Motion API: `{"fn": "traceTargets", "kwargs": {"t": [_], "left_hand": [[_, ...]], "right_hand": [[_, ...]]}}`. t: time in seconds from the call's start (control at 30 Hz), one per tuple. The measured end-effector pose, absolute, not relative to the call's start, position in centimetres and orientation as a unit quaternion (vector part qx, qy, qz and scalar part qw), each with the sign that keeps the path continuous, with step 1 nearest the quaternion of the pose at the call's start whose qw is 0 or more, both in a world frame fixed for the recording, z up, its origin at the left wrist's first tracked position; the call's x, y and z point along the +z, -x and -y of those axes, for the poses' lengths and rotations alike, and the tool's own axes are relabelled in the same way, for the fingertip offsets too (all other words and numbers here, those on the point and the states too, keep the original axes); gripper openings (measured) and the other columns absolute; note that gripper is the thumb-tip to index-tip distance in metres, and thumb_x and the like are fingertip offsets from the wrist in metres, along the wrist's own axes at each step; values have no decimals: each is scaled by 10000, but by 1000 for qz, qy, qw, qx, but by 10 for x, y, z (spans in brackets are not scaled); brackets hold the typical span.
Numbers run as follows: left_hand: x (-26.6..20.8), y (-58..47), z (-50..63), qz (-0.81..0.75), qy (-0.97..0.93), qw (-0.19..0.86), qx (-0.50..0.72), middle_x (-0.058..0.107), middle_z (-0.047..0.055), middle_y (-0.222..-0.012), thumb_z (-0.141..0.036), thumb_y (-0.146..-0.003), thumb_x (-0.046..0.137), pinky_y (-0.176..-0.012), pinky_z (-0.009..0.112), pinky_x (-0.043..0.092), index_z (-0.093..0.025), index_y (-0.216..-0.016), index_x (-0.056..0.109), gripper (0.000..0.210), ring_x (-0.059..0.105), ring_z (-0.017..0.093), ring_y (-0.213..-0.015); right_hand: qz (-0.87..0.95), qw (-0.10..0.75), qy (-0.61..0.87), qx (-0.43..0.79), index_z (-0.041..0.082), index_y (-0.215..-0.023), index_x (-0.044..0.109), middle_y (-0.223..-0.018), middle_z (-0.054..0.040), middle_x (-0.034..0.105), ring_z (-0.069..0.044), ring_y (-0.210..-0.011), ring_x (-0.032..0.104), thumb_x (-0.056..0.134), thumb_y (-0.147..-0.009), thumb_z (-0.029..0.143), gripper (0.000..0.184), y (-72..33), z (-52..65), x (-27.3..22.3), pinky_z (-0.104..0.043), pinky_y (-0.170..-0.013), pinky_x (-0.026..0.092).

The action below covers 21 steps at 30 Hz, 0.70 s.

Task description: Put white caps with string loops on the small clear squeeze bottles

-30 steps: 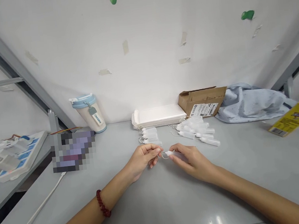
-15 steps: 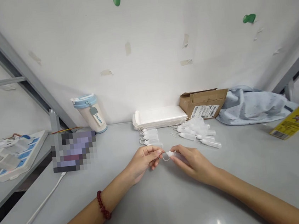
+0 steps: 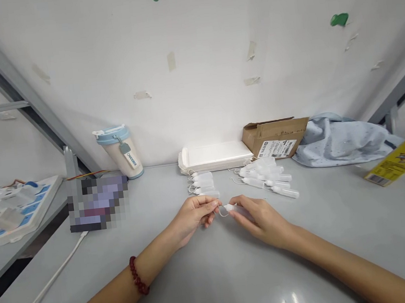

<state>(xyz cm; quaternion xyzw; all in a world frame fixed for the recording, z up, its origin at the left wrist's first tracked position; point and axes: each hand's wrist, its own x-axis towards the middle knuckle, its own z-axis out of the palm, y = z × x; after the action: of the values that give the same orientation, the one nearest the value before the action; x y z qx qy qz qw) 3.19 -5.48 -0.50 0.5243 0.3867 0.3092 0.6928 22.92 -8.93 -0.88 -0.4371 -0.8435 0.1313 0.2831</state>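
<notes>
My right hand (image 3: 262,215) grips a small translucent plastic bottle (image 3: 241,210) with a white pointed cap, lying sideways with the cap toward the left. A thin white cord (image 3: 223,212) loops from the cap to my left hand (image 3: 197,217), whose thumb and forefinger pinch it. Just beyond my left hand lies a neat column of similar bottles (image 3: 204,184) with cords at their left ends. Behind my right hand, a looser pile of bottles (image 3: 263,174) spreads out, caps and cords mostly toward the left.
A stack of white flat boxes (image 3: 217,155) stands by the wall beside a cardboard box (image 3: 276,136) and a bluish cloth (image 3: 346,141). On the right is a yellow box (image 3: 399,160). Leftward are a tumbler (image 3: 125,157), a blurred phone-like device (image 3: 101,203), a cable (image 3: 50,285) and a power strip (image 3: 31,210).
The view has shifted slightly. Both hands keep nearly the same pose on the bottle and its cord.
</notes>
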Motion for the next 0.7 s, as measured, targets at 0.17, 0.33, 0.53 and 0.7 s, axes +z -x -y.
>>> {"fn": "traceTargets", "kwargs": {"t": [0.17, 0.33, 0.53, 0.7], "left_hand": [[-3, -32, 55, -385, -527, 694, 306, 462, -30, -557, -371, -738, 641, -482, 223, 274, -131, -716, 607, 243, 389, 66, -486], [-5, -31, 54, -384, -524, 694, 308, 478, -25, -575, -369, -734, 644, -483, 225, 274, -132, -710, 610, 240, 397, 64, -490], [-6, -32, 54, -383, -526, 695, 306, 474, -26, -573, -352, -724, 650, -484, 225, 269, -136, -699, 605, 222, 391, 65, -490], [-6, -31, 55, -383, -527, 696, 302, 485, -21, -599, -351, -728, 643, -489, 226, 277, -134, -703, 610, 221, 393, 63, -495]], "right_hand": [[846, 275, 438, 129, 167, -986, 479, -659, -14, 585, -143, -523, 522, 395, -902, 281, 165, -230, 90, -9, -233, -505, 362], [850, 276, 432, 123, 168, -988, 475, -667, -17, 588, -137, -517, 514, 395, -904, 278, 160, -230, 90, -10, -231, -502, 361], [850, 284, 426, 122, 169, -985, 471, -655, -16, 587, -129, -504, 503, 396, -905, 274, 152, -230, 90, -10, -226, -490, 347], [851, 264, 435, 128, 164, -994, 472, -639, -7, 571, -131, -502, 496, 379, -910, 279, 171, -230, 90, -10, -228, -494, 349]]}}
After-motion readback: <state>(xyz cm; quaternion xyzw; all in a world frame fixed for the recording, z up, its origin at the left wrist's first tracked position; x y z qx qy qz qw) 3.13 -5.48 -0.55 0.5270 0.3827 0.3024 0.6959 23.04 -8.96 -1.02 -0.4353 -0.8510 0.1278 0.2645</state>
